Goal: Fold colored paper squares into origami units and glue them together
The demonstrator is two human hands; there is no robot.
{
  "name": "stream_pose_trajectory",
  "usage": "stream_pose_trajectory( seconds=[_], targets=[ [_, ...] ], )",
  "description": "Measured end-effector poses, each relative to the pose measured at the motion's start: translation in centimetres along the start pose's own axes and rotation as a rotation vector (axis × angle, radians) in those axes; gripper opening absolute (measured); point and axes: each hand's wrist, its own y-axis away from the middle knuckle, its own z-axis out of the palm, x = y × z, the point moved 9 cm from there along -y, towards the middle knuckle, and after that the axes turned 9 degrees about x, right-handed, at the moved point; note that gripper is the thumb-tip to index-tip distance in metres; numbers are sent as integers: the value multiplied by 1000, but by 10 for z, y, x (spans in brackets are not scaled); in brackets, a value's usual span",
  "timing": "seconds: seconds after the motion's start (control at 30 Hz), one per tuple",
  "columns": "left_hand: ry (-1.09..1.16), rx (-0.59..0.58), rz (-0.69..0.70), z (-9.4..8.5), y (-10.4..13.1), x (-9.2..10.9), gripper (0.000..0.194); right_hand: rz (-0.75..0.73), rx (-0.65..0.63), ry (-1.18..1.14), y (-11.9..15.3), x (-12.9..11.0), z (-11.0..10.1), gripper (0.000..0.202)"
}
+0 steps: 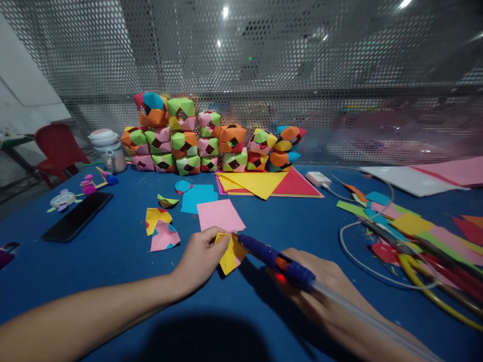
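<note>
A blue tabletop (128,261), dotted with tiny scraps, carries the work, with a dark shadow on it at six o'clock from the hands; behind it stands a perforated metal panel (241,60) catching a few ceiling lights, and a red plastic chair (60,146) is at ten o'clock. Folded-paper modules (183,144) are stacked along the far edge from eleven to twelve o'clock, and a black smartphone (78,217) lies between nine and ten. A pink paper square (221,215) is near the hands at twelve, red and yellow sheets (298,182) are at one, and coloured paper strips (411,224) spread out at three. At the middle, the blue hot-glue gun (264,253) points its nozzle at ten o'clock, its long axis running back to four, where a clear glue stick (358,309) trails out. The right hand (320,281) is wrapped closed around its grip. The left hand (199,261) pinches a folded yellow paper piece (228,257), thumb and finger closed on its upper left side, one corner aimed at six. The nozzle meets its upper right corner; whether they touch, I cannot tell.
</note>
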Motion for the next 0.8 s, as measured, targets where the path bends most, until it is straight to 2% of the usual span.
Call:
stream_pose_trajectory(
  seconds=[0.47, 0.63, 0.8],
  targets=[
    [48, 5, 5, -1, 1, 4, 25, 30, 12, -41, -2, 0, -2, 21],
    [141, 42, -69, -3, -1, -4, 23, 282, 86, -129, -1, 23, -8, 23],
    [233, 91, -117, -8, -3, -11, 21, 469, 46, -80, 2, 51, -11, 34]
  ],
)
